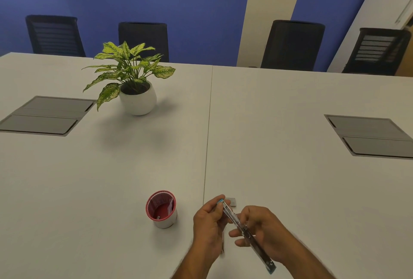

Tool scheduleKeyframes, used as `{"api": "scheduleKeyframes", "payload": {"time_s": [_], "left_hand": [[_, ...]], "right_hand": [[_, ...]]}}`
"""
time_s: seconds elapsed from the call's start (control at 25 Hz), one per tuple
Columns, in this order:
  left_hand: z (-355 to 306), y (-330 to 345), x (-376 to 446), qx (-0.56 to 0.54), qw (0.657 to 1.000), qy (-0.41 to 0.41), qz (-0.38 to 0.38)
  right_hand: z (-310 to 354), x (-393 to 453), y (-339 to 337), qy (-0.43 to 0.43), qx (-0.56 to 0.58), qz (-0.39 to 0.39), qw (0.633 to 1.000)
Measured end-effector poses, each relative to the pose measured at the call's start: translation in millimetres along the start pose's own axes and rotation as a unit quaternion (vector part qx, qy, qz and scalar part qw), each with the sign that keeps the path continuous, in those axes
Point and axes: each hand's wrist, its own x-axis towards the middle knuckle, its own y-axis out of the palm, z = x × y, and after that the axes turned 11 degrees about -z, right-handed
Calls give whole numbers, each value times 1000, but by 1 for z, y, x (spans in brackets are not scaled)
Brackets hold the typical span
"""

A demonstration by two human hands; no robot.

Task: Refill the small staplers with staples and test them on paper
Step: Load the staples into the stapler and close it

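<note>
Small stapler [245,233], clear body with blue ends, swung open flat. Held diagonally above table. Grey staple box [232,202] flat just beyond.

Office meeting room: long table [268,122], mesh chairs [292,46].

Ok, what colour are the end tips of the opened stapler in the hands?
Light blue, on the clear-bodied opened stapler; the head view, the only one, shows it at both ends.

Lighting's pretty even and kinda dim with a warm cast on the tabletop [290,111], soft shadows spreading under the plant pot [138,97] and the red cup [161,209] — wide-angle bends the far edge and the chairs [292,46], and both forearms smear near the bottom edge.
</note>
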Motion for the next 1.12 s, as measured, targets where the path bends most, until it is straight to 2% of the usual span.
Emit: {"api": "scheduleKeyframes", "payload": {"time_s": [0.16, 0.36, 0.88, 1.12], "left_hand": [[-3, 1, 2, -5, 1000, -9, -8], [-7, 1, 1, -7, 1000, -22, -1], [-12, 3, 1, 116, 990, 75, -29], [-11, 8, 0, 115, 990, 74, -40]], "right_hand": [[0, 0, -7, 5, -19, 8, 1000], [-2, 2, -11, 13, -48, -22, 998], [-5, 0, -9, -7, -59, -37, 998], [-5, 2, -9, -32, -78, -45, 995]]}}
